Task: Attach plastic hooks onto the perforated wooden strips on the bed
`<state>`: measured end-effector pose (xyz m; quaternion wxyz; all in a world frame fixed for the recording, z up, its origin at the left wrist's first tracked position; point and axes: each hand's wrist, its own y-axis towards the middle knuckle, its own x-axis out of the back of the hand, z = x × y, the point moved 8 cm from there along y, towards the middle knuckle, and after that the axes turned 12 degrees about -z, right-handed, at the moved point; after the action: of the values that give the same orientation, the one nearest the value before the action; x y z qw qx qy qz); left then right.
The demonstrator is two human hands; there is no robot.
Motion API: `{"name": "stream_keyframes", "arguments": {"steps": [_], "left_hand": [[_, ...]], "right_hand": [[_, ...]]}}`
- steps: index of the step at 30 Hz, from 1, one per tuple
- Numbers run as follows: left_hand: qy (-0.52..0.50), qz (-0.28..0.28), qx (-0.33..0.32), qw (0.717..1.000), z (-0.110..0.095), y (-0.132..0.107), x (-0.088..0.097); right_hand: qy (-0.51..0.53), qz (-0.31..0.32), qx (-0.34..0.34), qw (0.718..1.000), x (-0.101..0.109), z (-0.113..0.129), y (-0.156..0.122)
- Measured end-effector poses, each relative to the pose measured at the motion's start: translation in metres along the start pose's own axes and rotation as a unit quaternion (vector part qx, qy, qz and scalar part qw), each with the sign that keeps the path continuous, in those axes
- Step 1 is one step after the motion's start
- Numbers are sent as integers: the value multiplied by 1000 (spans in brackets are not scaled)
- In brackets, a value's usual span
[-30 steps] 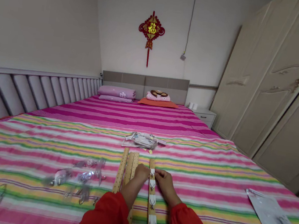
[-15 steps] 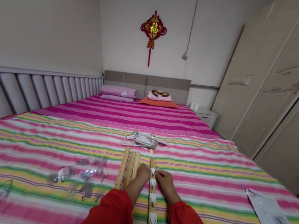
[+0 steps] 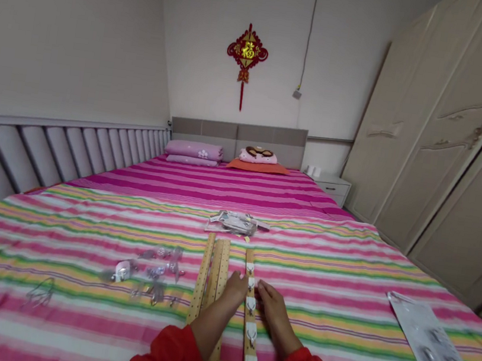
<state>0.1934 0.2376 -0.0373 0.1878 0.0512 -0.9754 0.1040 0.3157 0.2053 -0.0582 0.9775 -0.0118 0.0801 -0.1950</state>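
Note:
A wooden strip with several white adhesive hooks lies lengthways on the striped bedspread. My left hand rests with curled fingers against the strip's left side, beside a hook. On the strip's right side, my right hand lies with its fingers touching the edge. Both sleeves are red. Two more perforated wooden strips lie side by side just left of my left hand.
Clear plastic packets with metal hooks are scattered to the left. A pile of opened packaging sits beyond the strips. A printed plastic sheet lies at the right. Pillows are at the headboard; a wardrobe stands right.
Both hands have slid back along the hooked strip toward me, away from its far hook. The view has shifted slightly to the left.

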Motion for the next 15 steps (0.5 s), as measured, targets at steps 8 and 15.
{"name": "stream_keyframes", "arguments": {"steps": [8, 15], "left_hand": [[-5, -33, 18, 999, 8, -38, 12], [-48, -2, -21, 999, 12, -76, 26]], "right_hand": [[-48, -11, 30, 998, 15, 3, -32], [22, -35, -48, 998, 27, -9, -53]]}}
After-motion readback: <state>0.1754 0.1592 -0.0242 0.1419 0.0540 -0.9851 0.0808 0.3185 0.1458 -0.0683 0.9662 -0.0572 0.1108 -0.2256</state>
